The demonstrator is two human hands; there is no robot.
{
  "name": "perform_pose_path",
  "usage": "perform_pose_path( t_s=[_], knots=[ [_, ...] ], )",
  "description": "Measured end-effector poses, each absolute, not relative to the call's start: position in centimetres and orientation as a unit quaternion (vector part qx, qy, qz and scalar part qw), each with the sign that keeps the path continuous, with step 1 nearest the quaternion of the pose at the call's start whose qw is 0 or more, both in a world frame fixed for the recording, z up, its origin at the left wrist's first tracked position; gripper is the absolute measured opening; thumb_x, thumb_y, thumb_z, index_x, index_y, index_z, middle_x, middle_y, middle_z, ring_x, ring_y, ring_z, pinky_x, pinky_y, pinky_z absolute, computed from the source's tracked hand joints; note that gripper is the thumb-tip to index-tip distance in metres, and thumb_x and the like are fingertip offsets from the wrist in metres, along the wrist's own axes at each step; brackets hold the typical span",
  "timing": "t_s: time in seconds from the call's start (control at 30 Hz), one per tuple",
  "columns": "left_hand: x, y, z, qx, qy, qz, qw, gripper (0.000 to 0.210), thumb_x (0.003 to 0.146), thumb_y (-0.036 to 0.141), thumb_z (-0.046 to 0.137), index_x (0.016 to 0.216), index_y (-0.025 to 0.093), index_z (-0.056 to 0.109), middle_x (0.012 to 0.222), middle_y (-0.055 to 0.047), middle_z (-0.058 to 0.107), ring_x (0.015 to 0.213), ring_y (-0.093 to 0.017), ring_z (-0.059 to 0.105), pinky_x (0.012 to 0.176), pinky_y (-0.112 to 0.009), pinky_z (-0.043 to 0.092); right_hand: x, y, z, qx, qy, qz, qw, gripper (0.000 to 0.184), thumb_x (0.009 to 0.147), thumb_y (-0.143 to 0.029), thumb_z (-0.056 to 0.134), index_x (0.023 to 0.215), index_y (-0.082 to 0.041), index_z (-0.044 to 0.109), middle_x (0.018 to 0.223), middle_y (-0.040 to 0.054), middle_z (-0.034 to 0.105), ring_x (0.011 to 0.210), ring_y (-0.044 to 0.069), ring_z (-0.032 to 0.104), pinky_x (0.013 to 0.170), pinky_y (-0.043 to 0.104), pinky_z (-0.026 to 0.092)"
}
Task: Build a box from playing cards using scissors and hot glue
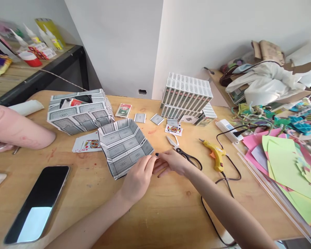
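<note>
An open box made of playing cards (123, 145), patterned grey backs showing inside, is tilted toward me over the table. My left hand (138, 178) is closed at its near right corner, fingers pinched by the rim. Against those fingertips, my right hand (172, 162) has its thumb and fingers drawn together; what lies between them is too small to make out. Black-handled scissors (184, 154) lie just beyond the right hand. Loose face-up cards (86, 142) spread out left of the box. Behind it sits a larger card-covered box (80, 112) with an opening on top.
A yellow glue gun (216, 155) lies at the right, its cord trailing to a power strip (228, 129). Stacked card packs (188, 93) stand at the back. A phone (38, 204) and a pink bottle (20, 126) are on the left, coloured paper (287, 166) far right.
</note>
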State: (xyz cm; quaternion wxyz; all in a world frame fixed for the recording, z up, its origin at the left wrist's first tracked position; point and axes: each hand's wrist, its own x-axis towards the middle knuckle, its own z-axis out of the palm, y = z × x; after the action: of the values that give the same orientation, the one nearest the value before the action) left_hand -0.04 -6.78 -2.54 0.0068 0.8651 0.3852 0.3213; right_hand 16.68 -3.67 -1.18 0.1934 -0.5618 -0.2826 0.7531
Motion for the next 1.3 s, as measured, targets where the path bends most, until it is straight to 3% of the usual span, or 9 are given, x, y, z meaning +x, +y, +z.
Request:
perform_pose_path(
  t_s=[0.17,0.33,0.43,0.57,0.7,0.9,1.03,1.13,1.3],
  knots=[
    [0.5,-8.8,-1.9,0.857,0.330,0.379,0.115,0.019,0.085,0.010,0.053,0.101,0.018,0.061,0.094,-0.008,0.065,0.097,-0.022,0.062,0.089,-0.038,0.051,15.9,-3.7,-1.9,-0.519,-0.199,0.784,0.277,0.018,0.076,-0.002,0.048,0.069,-0.008,0.063,0.058,0.0063,0.068,0.054,0.014,0.067,0.057,0.025,0.058],
    [0.6,-10.4,-1.4,0.551,0.457,0.288,0.636,0.030,0.080,0.039,0.063,0.099,0.015,0.062,0.083,-0.008,0.065,0.067,-0.017,0.063,0.061,-0.031,0.055,15.7,-3.8,-2.5,-0.516,-0.189,0.774,0.315,0.015,0.070,-0.002,0.055,0.075,-0.008,0.067,0.069,0.0101,0.073,0.065,0.019,0.071,0.069,0.032,0.059],
    [0.2,-9.5,-1.0,0.220,0.465,0.295,0.805,0.037,0.084,0.044,0.056,0.101,0.011,0.060,0.100,-0.015,0.066,0.079,-0.020,0.067,0.075,-0.034,0.056,15.8,-3.9,-2.3,-0.516,-0.194,0.763,0.337,0.016,0.067,-0.002,0.056,0.075,-0.008,0.069,0.071,0.0105,0.074,0.067,0.019,0.071,0.071,0.030,0.059],
    [-0.1,-8.1,-0.5,0.022,0.470,0.389,0.792,0.029,0.086,0.036,0.055,0.099,0.011,0.060,0.105,-0.017,0.066,0.097,-0.025,0.066,0.088,-0.037,0.054,15.8,-4.4,-1.4,-0.525,-0.226,0.730,0.375,0.019,0.063,-0.005,0.059,0.078,-0.010,0.070,0.074,0.0080,0.074,0.067,0.018,0.071,0.071,0.030,0.059],
    [0.5,-7.1,-0.4,-0.013,0.491,0.471,0.733,0.008,0.082,0.015,0.055,0.088,0.014,0.061,0.094,-0.010,0.069,0.089,-0.021,0.067,0.087,-0.038,0.055,15.5,-5.9,-1.2,-0.551,-0.241,0.670,0.435,0.022,0.062,-0.013,0.063,0.083,-0.011,0.070,0.077,0.0063,0.075,0.074,0.022,0.071,0.075,0.036,0.059],
    [2.4,-6.0,-1.1,-0.003,0.448,0.502,0.739,0.024,0.070,-0.004,0.048,0.078,0.015,0.061,0.079,-0.003,0.069,0.069,-0.012,0.065,0.077,-0.032,0.057,15.2,-7.6,-1.6,-0.564,-0.266,0.585,0.518,0.036,0.067,-0.030,0.067,0.099,-0.015,0.064,0.084,0.0063,0.074,0.082,0.022,0.070,0.075,0.036,0.056],
    [3.1,-5.2,-1.7,0.047,0.422,0.574,0.700,0.028,0.070,0.004,0.063,0.093,0.021,0.064,0.095,0.001,0.071,0.086,-0.013,0.066,0.075,-0.025,0.055,15.7,-7.0,-1.0,-0.572,-0.327,0.526,0.537,0.033,0.072,-0.033,0.063,0.101,-0.018,0.062,0.092,0.0073,0.073,0.085,0.022,0.068,0.075,0.035,0.054],
    [3.4,-4.6,-2.0,0.087,0.427,0.590,0.680,0.034,0.070,0.010,0.069,0.101,0.024,0.063,0.101,0.000,0.071,0.099,-0.017,0.064,0.081,-0.027,0.054,17.5,-6.8,-0.6,-0.645,-0.423,0.424,0.474,0.022,0.076,-0.025,0.056,0.096,-0.020,0.064,0.092,0.0082,0.072,0.092,0.024,0.065,0.078,0.034,0.051],
    [4.1,-3.6,-1.7,0.100,0.397,0.626,0.664,0.037,0.076,0.014,0.066,0.110,0.028,0.061,0.112,-0.001,0.069,0.115,-0.021,0.058,0.094,-0.038,0.050,22.0,-8.8,-1.4,-0.806,-0.507,0.224,0.206,0.022,0.077,-0.018,0.049,0.091,-0.018,0.065,0.094,0.0098,0.066,0.085,0.023,0.063,0.078,0.034,0.047]
  ],
)
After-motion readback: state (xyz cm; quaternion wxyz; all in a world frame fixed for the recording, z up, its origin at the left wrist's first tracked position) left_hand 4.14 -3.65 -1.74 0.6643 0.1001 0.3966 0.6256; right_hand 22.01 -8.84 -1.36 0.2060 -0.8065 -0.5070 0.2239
